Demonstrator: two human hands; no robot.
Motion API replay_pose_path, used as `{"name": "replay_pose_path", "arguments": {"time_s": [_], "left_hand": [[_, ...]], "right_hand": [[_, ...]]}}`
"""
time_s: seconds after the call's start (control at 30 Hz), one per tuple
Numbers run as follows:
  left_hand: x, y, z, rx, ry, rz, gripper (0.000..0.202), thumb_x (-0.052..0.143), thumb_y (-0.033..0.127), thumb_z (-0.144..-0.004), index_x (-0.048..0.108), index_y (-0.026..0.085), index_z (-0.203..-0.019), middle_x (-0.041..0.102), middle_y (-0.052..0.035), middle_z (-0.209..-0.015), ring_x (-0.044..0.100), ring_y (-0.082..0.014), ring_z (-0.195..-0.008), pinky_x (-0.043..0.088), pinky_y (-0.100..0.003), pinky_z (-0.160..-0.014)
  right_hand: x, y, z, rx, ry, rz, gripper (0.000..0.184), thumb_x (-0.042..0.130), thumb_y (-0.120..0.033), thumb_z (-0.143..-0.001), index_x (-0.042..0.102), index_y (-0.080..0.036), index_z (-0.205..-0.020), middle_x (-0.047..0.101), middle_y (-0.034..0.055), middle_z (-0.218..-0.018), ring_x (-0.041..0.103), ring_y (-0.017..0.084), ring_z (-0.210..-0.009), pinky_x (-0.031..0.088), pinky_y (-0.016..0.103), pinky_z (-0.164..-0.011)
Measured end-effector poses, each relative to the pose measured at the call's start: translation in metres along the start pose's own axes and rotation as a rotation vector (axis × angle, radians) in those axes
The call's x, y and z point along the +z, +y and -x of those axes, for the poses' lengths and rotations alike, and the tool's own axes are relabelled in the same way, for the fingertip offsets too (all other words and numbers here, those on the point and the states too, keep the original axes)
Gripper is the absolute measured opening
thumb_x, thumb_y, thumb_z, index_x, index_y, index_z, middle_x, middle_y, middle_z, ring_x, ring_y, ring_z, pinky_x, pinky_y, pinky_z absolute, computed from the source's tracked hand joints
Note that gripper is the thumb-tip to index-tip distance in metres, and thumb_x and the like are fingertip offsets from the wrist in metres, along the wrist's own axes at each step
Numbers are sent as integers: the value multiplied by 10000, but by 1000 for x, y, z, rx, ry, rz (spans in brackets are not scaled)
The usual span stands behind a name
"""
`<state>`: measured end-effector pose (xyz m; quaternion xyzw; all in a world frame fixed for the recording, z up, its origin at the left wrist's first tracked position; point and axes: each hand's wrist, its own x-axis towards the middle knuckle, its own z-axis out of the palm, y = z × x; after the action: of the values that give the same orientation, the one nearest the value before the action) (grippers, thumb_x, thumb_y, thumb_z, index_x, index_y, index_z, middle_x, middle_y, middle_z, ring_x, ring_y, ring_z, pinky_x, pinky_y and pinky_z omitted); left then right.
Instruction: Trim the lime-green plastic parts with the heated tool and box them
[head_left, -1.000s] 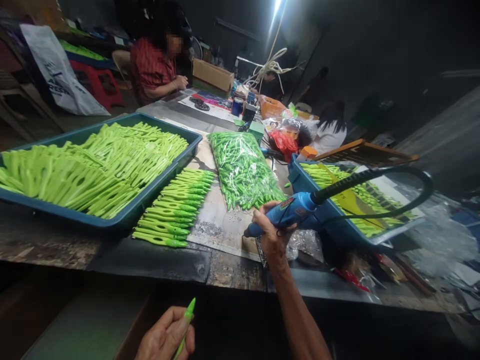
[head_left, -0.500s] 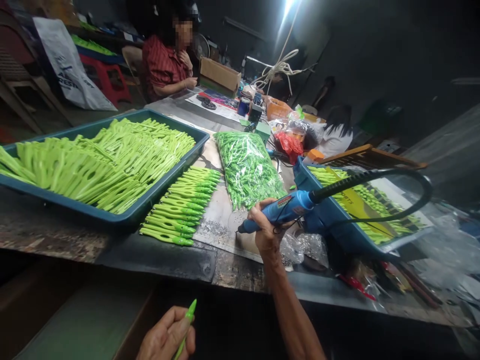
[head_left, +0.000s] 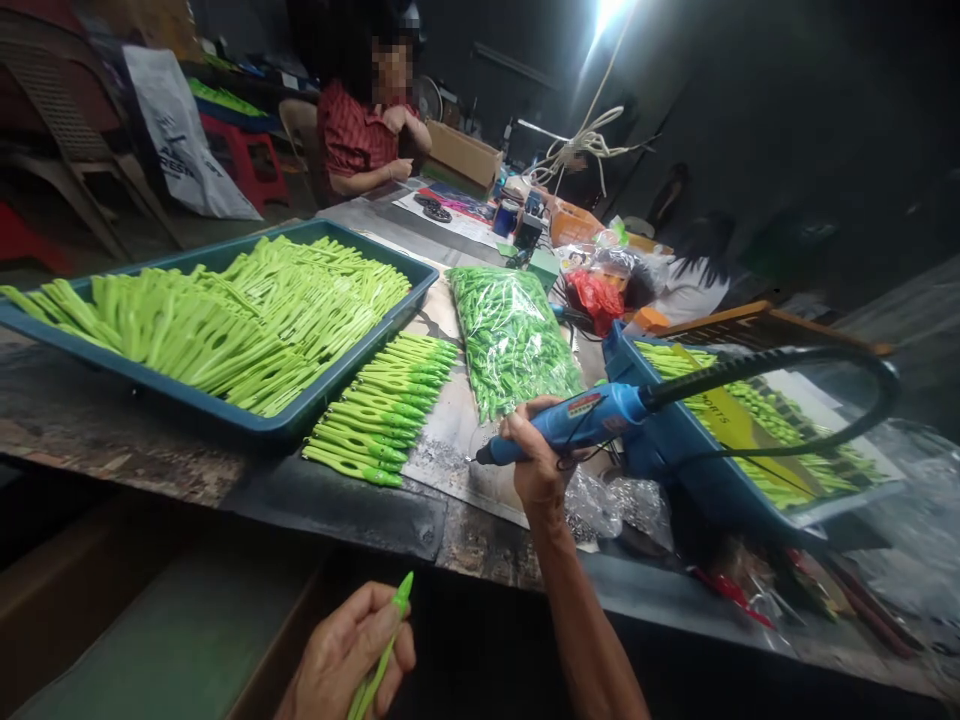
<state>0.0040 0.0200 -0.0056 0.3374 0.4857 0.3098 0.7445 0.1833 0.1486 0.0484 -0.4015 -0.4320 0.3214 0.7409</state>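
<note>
- One long dark worktable (head_left: 360,510) fills the view from left to right; a person in a red shirt (head_left: 356,140) sits at its far end.
- On the table's left, a wide teal tray (head_left: 247,425) is heaped with bright green plastic parts.
- On the right, a blue tray (head_left: 675,450) holds more green parts and a yellow sheet.
- Between the trays lies a clear bag (head_left: 514,340) stuffed with small green parts.
- Just beside the teal tray, a neat row of green handles (head_left: 386,405) lies side by side on the table.
- A blue power tool (head_left: 577,425) with a black cable (head_left: 825,355) looping off to the right points its tip down and left at the table, in front of the bag.
- The right hand (head_left: 536,465) is wrapped closed around the tool's front end.
- The left hand (head_left: 349,655), low and below the table's near edge, is curled around a green piece (head_left: 390,640), thumb pressed along it, its pointed end sticking up.
</note>
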Motion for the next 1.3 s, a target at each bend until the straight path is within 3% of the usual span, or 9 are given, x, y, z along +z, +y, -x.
{"name": "replay_pose_path", "arguments": {"time_s": [0.23, 0.4, 0.53, 0.63, 0.87, 1.3], "left_hand": [[30, 29, -21, 124, -60, 192, 338, 512, 435, -842, 566, 131, -705, 518, 3, -587, 335, -49, -476, 257, -195, -455], [47, 31, -39, 192, -90, 314, 332, 543, 415, -822, 555, 112, -687, 567, -29, -666, 380, -42, -483, 244, -193, -447], [53, 30, -45, 169, -93, 422, 276, 592, 379, -792, 561, 108, -826, 574, -21, -661, 404, -46, -475, 243, -180, -437], [56, 30, -46, 165, -106, 457, 281, 610, 350, -784, 564, 91, -881, 577, -25, -654, 410, -48, -469, 250, -176, -432], [58, 28, -49, 178, -146, 433, 294, 595, 340, -798, 586, 72, -677, 556, -33, -631, 410, -40, -472, 270, -170, -433], [59, 22, -53, 142, -161, 480, 231, 575, 286, -822, 562, 88, -702, 578, -42, -652, 430, -44, -463, 271, -161, -414]], "right_hand": [[0, -33, 3, 41, -34, -111, 250, 653, -164, -660, 471, -203, -828, 469, -56, -635, 471, 102, -523, 406, 278, -570], [-2, -58, 14, 53, -77, -144, 208, 635, -147, -691, 480, -204, -819, 471, -54, -621, 470, 98, -515, 399, 279, -563], [-6, -69, 24, 122, -101, -157, 255, 636, -160, -692, 479, -222, -883, 476, -54, -636, 469, 100, -515, 391, 280, -552], [-8, -73, 30, 148, -118, -142, 245, 634, -176, -692, 483, -233, -876, 472, -54, -632, 466, 106, -515, 390, 282, -546], [-11, -75, 34, 166, -129, -144, 215, 659, -159, -691, 513, -215, -840, 504, -42, -648, 485, 109, -512, 401, 284, -532], [-13, -75, 36, 163, -156, -166, 223, 665, -155, -709, 500, -207, -849, 494, -47, -632, 485, 108, -516, 393, 274, -535]]}}
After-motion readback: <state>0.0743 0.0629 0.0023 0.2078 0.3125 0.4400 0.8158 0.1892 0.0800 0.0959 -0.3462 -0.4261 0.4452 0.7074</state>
